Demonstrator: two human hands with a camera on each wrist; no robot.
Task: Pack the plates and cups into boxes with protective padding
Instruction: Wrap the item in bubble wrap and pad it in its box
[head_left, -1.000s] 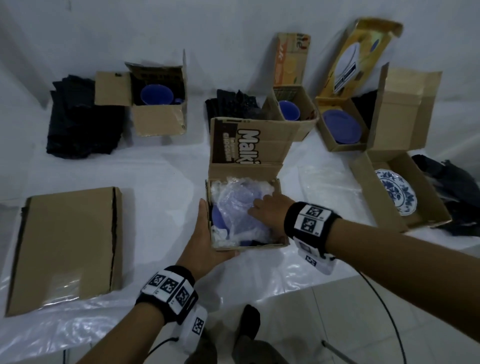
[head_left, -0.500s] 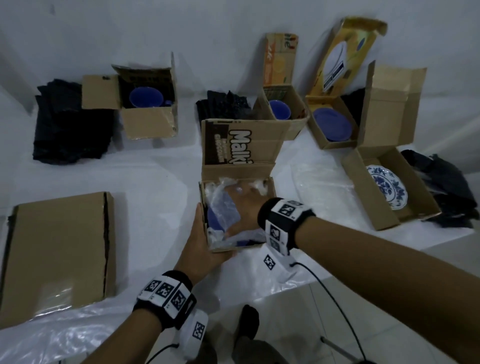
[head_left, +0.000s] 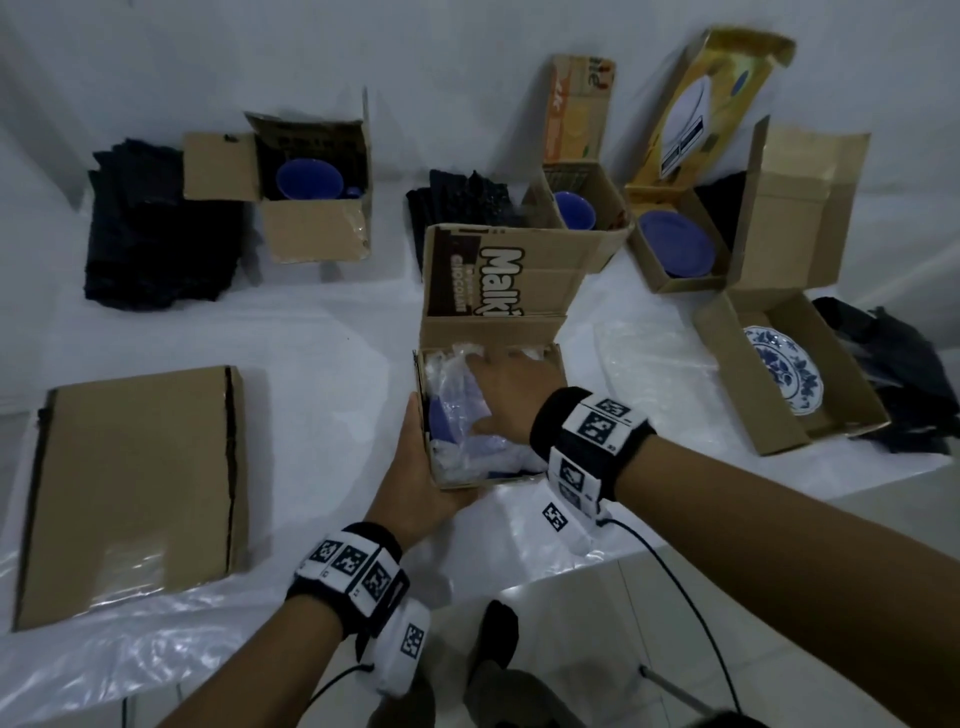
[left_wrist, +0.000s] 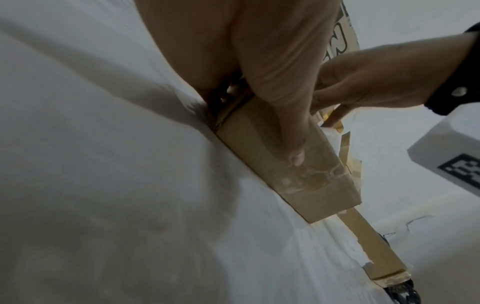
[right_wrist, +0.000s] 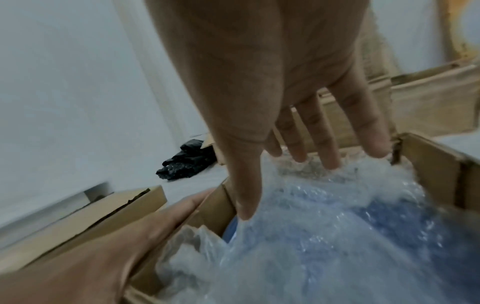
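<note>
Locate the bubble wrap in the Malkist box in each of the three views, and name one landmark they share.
Head: the bubble wrap fills the box at centre, under the right hand.
Left wrist: only a white sliver shows above the box's top edge, right of centre.
Right wrist: it covers the lower right, over something blue, fingertips pressing into it.
Shared landmark: the box's left wall, held by the left hand.

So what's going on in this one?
A person is packing dishes into cardboard boxes on a white-covered surface. Their left hand steadies the near corner of the open Malkist box, while the right hand, fingers straight, presses bubble wrap down over a blue dish inside. Other open boxes hold unpadded pieces: a blue cup, a blue plate and a blue-and-white patterned plate. A closed flat box lies to the left.
</note>
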